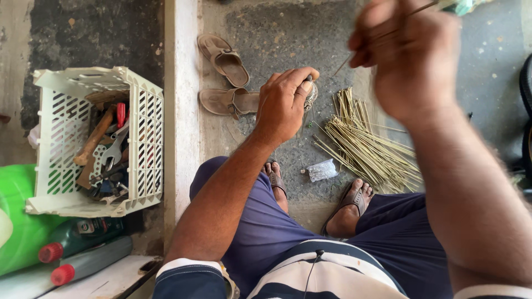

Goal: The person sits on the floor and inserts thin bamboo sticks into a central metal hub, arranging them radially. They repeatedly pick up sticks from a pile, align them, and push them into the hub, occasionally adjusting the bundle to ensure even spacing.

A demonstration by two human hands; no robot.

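Note:
My left hand (285, 102) is closed around a small round metal part (311, 93), held out over the ground in front of my knees. My right hand (407, 55) is raised near the camera and blurred, its fingers pinched on a thin metal spoke (354, 60) that slants down toward the left hand. Below, a loose pile of thin brass-coloured spokes (363, 147) lies on the concrete. A small clear plastic packet (322, 170) lies beside the pile, near my sandalled feet.
A pair of brown sandals (227, 77) lies on the ground ahead. A white plastic crate (94, 138) full of hand tools stands at the left behind a concrete kerb (180, 122). Red-capped bottles (83, 260) and a green container (14, 221) lie at the lower left.

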